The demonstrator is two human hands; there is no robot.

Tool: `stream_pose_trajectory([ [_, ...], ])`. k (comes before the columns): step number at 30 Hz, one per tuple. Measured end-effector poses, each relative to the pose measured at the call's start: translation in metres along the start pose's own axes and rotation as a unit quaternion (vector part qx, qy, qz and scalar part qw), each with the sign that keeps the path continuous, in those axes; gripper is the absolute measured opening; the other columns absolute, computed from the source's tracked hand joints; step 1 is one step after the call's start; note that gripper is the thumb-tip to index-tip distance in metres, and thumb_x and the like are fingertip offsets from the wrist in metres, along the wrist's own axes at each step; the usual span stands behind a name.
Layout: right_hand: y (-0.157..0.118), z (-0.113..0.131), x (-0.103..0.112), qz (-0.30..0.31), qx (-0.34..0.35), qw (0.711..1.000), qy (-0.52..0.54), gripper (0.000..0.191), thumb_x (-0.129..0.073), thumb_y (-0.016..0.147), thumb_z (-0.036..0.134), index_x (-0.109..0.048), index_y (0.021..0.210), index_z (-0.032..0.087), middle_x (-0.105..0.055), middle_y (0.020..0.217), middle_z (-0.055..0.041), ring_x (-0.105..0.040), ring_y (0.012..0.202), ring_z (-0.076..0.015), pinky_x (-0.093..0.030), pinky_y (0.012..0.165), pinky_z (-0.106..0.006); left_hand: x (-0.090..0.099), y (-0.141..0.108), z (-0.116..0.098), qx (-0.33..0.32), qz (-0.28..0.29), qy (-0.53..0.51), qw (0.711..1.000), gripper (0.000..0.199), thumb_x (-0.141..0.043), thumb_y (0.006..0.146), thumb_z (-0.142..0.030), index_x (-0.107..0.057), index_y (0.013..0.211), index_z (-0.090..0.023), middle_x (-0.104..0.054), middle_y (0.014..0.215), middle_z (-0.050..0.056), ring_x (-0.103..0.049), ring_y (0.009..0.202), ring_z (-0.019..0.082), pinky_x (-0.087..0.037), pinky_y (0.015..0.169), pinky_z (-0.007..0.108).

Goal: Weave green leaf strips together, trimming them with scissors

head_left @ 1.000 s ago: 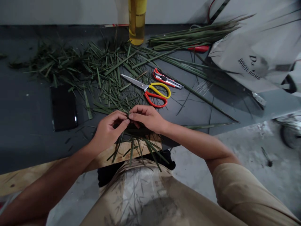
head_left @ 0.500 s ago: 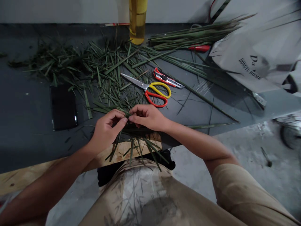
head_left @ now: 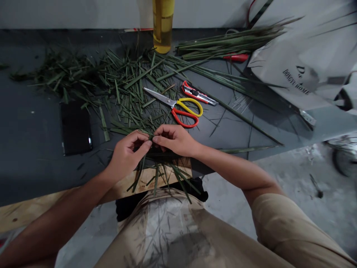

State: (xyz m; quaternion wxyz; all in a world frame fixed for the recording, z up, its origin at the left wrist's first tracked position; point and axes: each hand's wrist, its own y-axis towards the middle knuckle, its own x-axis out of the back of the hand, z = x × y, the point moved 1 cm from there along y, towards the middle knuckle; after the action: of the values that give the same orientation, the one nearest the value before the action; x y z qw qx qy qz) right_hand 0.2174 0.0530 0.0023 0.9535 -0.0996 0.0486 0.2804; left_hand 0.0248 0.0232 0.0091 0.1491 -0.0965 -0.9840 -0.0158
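Observation:
My left hand (head_left: 126,154) and my right hand (head_left: 177,139) meet at the table's near edge, thumbs and fingertips almost touching. Both pinch a small piece of green leaf (head_left: 151,137) between them; its shape is mostly hidden by the fingers. Green leaf strips (head_left: 178,173) fan out below my hands over a wooden board (head_left: 125,185). Just beyond my right hand lie scissors (head_left: 174,103) with one yellow and one red handle. A red utility knife (head_left: 198,93) rests behind them. Cut leaf pieces (head_left: 129,82) cover the table behind my hands.
At the left is a black phone (head_left: 76,128). A yellow bottle (head_left: 163,28) stands at the back. Long leaves (head_left: 228,44) lie at the back right, over a red-handled tool (head_left: 237,57), beside a white bag (head_left: 301,70). The grey table (head_left: 28,149) extends left.
Both hands keep their pinch in nearly the same spot. The leaf strips hanging below my left hand have shifted slightly to the right.

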Motion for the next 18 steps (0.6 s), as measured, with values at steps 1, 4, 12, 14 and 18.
stream_pose_trajectory([
  [1,0.0,0.0012,0.0008,-0.002,0.011,1.0,-0.006,0.032,-0.08,0.084,0.045,-0.063,0.088,0.018,-0.058,0.067,0.0065,-0.052,0.057,-0.0075,-0.041,0.054,-0.022,0.0004,-0.0004,0.0004,-0.002,0.001,0.001,1.0,0.011,-0.069,0.088,-0.027,-0.068,0.079,-0.021,-0.067,0.08,0.001,-0.062,0.075,0.016,-0.05,0.071,0.029],
  [4,-0.0004,0.0038,0.0019,-0.008,0.037,0.999,-0.015,0.03,-0.08,0.084,0.041,-0.065,0.092,0.017,-0.059,0.07,0.0058,-0.053,0.06,-0.0073,-0.042,0.056,-0.022,0.0005,-0.0017,0.0024,-0.002,0.015,0.011,1.0,0.011,-0.069,0.089,-0.028,-0.07,0.081,-0.021,-0.067,0.08,0.001,-0.06,0.073,0.016,-0.048,0.07,0.029],
  [12,0.0025,-0.0001,-0.0012,0.009,-0.024,0.995,0.099,0.022,-0.075,0.088,0.036,-0.063,0.087,0.017,-0.064,0.07,0.0047,-0.056,0.056,-0.0071,-0.049,0.056,-0.022,-0.0013,-0.0009,0.0027,0.001,0.028,-0.044,0.999,0.011,-0.07,0.09,-0.027,-0.069,0.082,-0.021,-0.07,0.083,0.002,-0.064,0.081,0.017,-0.05,0.076,0.03],
  [14,0.0033,0.0006,-0.0004,0.016,-0.036,0.992,0.124,0.023,-0.076,0.087,0.036,-0.063,0.087,0.017,-0.066,0.071,0.0043,-0.057,0.057,-0.0074,-0.052,0.057,-0.022,-0.001,-0.0003,0.0016,0.015,0.026,-0.062,0.998,0.011,-0.071,0.089,-0.028,-0.069,0.082,-0.02,-0.071,0.083,0.002,-0.065,0.081,0.017,-0.051,0.076,0.031],
  [18,0.0039,0.0042,0.0026,0.027,-0.044,0.989,0.138,0.02,-0.076,0.088,0.033,-0.067,0.094,0.016,-0.069,0.072,0.0037,-0.059,0.058,-0.0072,-0.053,0.057,-0.021,-0.0006,0.0009,0.0014,0.046,0.025,-0.093,0.994,0.012,-0.075,0.084,-0.029,-0.07,0.081,-0.019,-0.07,0.081,0.002,-0.065,0.077,0.017,-0.052,0.074,0.03],
])
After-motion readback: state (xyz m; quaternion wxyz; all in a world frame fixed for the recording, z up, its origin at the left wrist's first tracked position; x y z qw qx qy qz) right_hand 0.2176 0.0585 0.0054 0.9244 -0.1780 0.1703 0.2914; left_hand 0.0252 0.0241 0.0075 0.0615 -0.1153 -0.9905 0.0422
